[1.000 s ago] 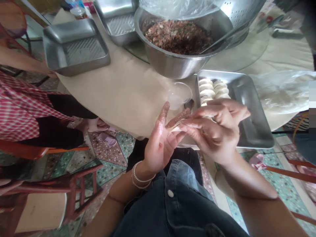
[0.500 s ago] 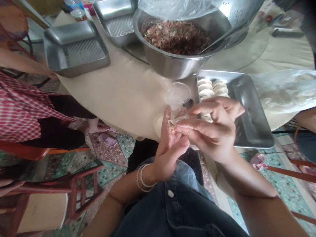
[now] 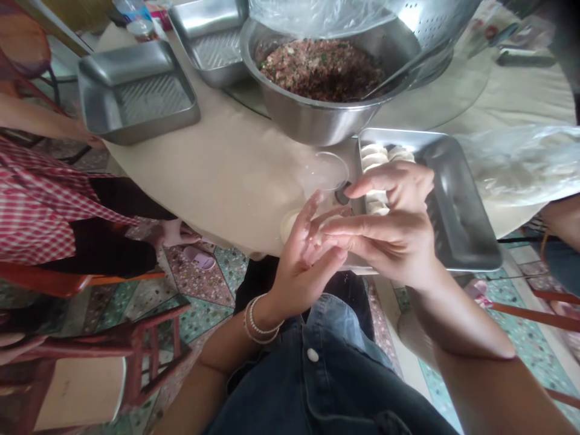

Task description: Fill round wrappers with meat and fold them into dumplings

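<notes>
My left hand [image 3: 304,260] and my right hand [image 3: 389,232] meet at the table's near edge, fingers pinched together on a pale dumpling that they mostly hide. Just behind my hands lies a metal tray [image 3: 457,199] with two rows of folded dumplings [image 3: 378,158] at its far end. A small clear plastic cup [image 3: 324,172] stands left of the tray. A stack of round wrappers [image 3: 288,222] lies on the table edge beside my left hand. A big steel bowl of minced filling [image 3: 322,66] stands farther back.
Two empty metal trays [image 3: 138,96] [image 3: 212,39] sit at the back left of the beige table [image 3: 217,163]. A person in a red checked apron [image 3: 36,199] sits at left. A plastic bag [image 3: 521,163] lies at right; red stools [image 3: 136,350] stand on the tiled floor.
My hands have shifted slightly toward the tray, and my left fingers have closed round the dumpling's edge, hiding the filling that showed a second ago.
</notes>
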`<state>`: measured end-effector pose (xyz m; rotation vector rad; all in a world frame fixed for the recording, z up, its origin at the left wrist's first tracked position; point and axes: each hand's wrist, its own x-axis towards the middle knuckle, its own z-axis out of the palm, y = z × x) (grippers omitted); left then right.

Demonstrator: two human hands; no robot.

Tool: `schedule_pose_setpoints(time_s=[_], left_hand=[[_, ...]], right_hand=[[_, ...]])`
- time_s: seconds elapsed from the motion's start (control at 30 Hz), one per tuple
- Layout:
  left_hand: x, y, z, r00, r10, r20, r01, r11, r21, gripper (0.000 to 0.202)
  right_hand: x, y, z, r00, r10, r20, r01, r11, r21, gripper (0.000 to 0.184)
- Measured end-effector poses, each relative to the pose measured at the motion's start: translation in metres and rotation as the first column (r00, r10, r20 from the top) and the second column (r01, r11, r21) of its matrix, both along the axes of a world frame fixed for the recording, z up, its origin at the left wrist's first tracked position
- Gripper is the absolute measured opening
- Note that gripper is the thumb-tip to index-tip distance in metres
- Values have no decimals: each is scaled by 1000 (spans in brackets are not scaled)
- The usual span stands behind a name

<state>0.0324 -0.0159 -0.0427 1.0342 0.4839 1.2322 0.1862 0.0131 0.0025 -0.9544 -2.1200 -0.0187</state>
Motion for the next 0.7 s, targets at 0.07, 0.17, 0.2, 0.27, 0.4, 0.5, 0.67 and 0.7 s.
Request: schedule_pose_setpoints(time_s=[0.07, 0.17, 0.2, 0.27, 0.4, 0.5, 0.67, 0.7], left_hand=[[-3, 3, -1, 997, 28, -68, -27, 1000, 15, 50], [-7, 5, -1, 986, 60, -153, -62, 998, -6, 40], [-8, 6, -1, 981, 70, -184, -72, 997, -3, 41], [-9, 6, 1, 966, 100, -240, -95, 995, 35, 42], [-9, 6, 3, 928, 155, -337, -121, 985, 121, 30], [-8, 5, 0, 921, 197, -337, -152, 976, 155, 24], [-11, 5, 1, 957, 227, -182, -213, 973, 94, 17], [-12, 5, 5, 964, 234, -129, -225, 971, 75, 16]], right_hand=[[1, 1, 2, 999, 42, -22, -42, 999, -7, 9], [1, 1, 4, 998, 56, -30, -56, 998, -20, 11], [1, 1, 4, 998, 52, -31, -53, 998, -18, 13], [-3, -1, 4, 998, 64, -7, -64, 998, -21, 19], [-14, -7, 5, 995, 44, 85, -43, 999, -11, 7], [-16, -12, 6, 998, 9, 69, -7, 1000, -23, 10], [-17, -30, -11, 982, -29, -184, -19, 968, -252, 74], [-21, -35, -18, 959, -43, -281, -54, 943, -327, 85]])
